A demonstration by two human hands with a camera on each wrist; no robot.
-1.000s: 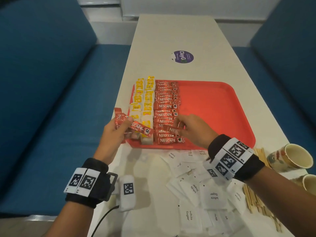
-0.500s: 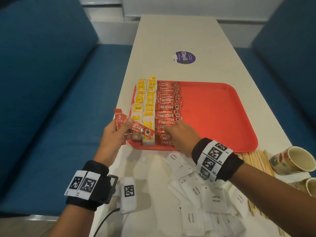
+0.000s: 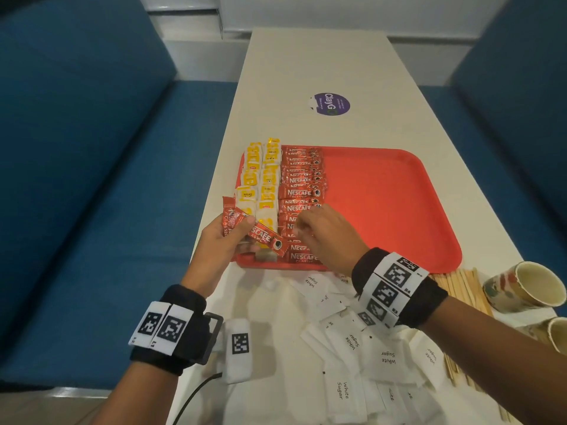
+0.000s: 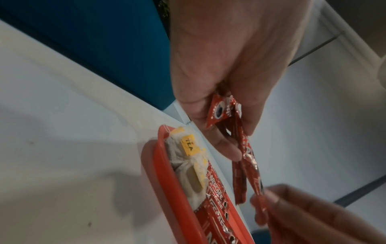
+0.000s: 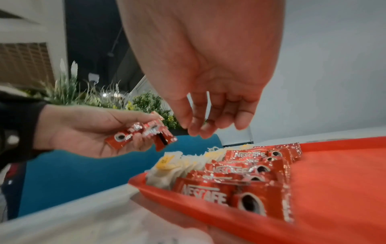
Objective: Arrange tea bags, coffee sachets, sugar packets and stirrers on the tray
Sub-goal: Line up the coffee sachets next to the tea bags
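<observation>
A red tray (image 3: 383,210) lies on the white table. Two columns of yellow tea bags (image 3: 260,185) fill its left edge, with a column of red coffee sachets (image 3: 299,191) beside them. My left hand (image 3: 242,237) grips several loose coffee sachets (image 3: 264,237) above the tray's near-left corner, and the left wrist view shows them fanned out (image 4: 246,148). My right hand (image 3: 303,230) hovers over the near end of the coffee column. Its fingers (image 5: 200,128) hang loosely curled and hold nothing, just short of the held sachets (image 5: 137,137).
White sugar packets (image 3: 352,348) lie scattered on the table in front of the tray. Wooden stirrers (image 3: 460,286) and two paper cups (image 3: 524,286) sit at the near right. A tagged white device (image 3: 239,348) with a cable lies near left. Blue benches flank the table.
My right hand laid a sachet on the near end of the coffee column, pressed it down, then lifted and shifted slightly left toward the left hand. The left hand stayed put.
</observation>
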